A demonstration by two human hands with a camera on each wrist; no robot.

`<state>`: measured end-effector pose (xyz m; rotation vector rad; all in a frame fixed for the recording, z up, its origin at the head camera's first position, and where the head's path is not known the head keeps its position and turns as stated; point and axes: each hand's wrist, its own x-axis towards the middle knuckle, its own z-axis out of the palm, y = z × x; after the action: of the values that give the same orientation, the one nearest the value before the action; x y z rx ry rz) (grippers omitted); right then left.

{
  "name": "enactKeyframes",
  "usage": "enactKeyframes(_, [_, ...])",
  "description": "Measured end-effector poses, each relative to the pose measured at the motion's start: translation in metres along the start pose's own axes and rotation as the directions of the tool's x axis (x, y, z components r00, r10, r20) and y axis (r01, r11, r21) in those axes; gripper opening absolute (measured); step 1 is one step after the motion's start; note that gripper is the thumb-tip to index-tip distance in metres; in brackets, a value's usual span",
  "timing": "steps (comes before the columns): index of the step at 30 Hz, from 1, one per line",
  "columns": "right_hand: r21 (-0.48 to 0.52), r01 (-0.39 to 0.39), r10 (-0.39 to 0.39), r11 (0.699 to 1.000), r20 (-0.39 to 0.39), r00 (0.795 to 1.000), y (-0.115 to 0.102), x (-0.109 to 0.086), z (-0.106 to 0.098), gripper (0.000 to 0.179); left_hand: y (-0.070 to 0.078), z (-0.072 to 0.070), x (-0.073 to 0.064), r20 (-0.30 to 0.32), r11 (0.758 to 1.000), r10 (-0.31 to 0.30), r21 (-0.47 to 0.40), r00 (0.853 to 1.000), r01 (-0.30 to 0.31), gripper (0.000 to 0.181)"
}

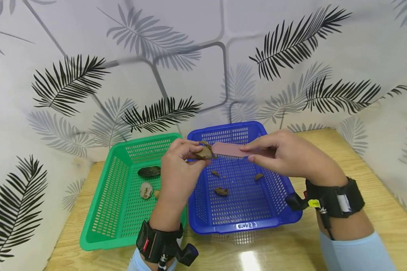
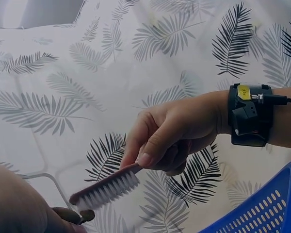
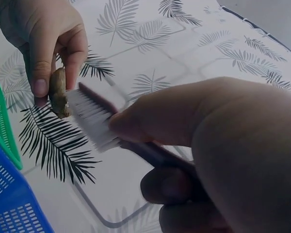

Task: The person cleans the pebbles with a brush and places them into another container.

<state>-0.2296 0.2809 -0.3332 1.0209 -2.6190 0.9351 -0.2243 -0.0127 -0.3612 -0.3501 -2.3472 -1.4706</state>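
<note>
Over the blue basket point(image 1: 244, 228), my left hand point(image 1: 181, 165) pinches a mud-caked, stone-like lump point(image 1: 204, 152) between thumb and fingers. My right hand point(image 1: 288, 154) grips a pink brush point(image 1: 228, 149) by its handle. In the left wrist view the white bristles point(image 2: 109, 191) point down, with the brush head's tip close against the lump. From the right wrist the bristle end meets the edge of the brown lump point(image 3: 59, 92). The thumb lies along the brush's back. Part of the lump is hidden behind the left fingers.
Brown crumbs point(image 1: 221, 191) lie on the blue basket's floor. The green basket point(image 1: 103, 203) to the left holds a dark oblong stone point(image 1: 149, 172), a pale mud-spotted stone point(image 1: 146, 190) and an orange-brown piece partly behind the left arm. A leaf-patterned covering point(image 1: 207, 82) rises behind the wooden table point(image 1: 352, 169).
</note>
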Motion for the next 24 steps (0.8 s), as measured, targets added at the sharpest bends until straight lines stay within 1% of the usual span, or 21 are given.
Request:
enactKeyframes(4, [0.011,0.01,-0.01,1.0,-0.046,0.999,-0.001,0.001,0.002,0.026,0.0,0.001,0.0,0.018,1.0,0.007,-0.015,1.0,-0.007,0.027])
enactKeyframes(8, [0.023,0.042,-0.041,0.999,-0.037,0.998,-0.003,0.006,0.009,0.026,-0.001,0.002,0.0,0.023,0.999,0.019,-0.032,1.0,-0.019,0.025])
enactKeyframes(11, [0.011,0.034,-0.034,0.999,-0.025,0.999,-0.004,0.007,0.01,0.025,-0.001,0.001,0.001,0.021,0.999,0.014,-0.046,1.0,-0.013,0.027])
enactKeyframes(14, [-0.003,0.019,-0.019,1.0,-0.032,0.999,-0.003,0.005,0.007,0.025,0.0,-0.001,0.0,0.028,0.998,-0.01,-0.062,1.0,0.011,0.03])
enactKeyframes(19, [-0.025,0.003,-0.004,1.0,-0.038,0.999,0.002,0.001,0.002,0.025,0.002,-0.003,0.0,0.057,0.998,-0.052,-0.044,0.997,0.054,0.03])
enactKeyframes(21, [-0.026,-0.009,0.008,1.0,-0.035,0.999,0.003,0.001,0.0,0.025,0.002,-0.003,0.0,0.074,0.996,-0.084,-0.025,0.994,0.086,0.028])
enactKeyframes(24, [-0.026,-0.031,0.03,0.999,-0.045,0.999,0.004,0.0,-0.002,0.028,0.002,-0.003,0.0,0.111,0.989,-0.145,0.006,0.983,0.145,0.027])
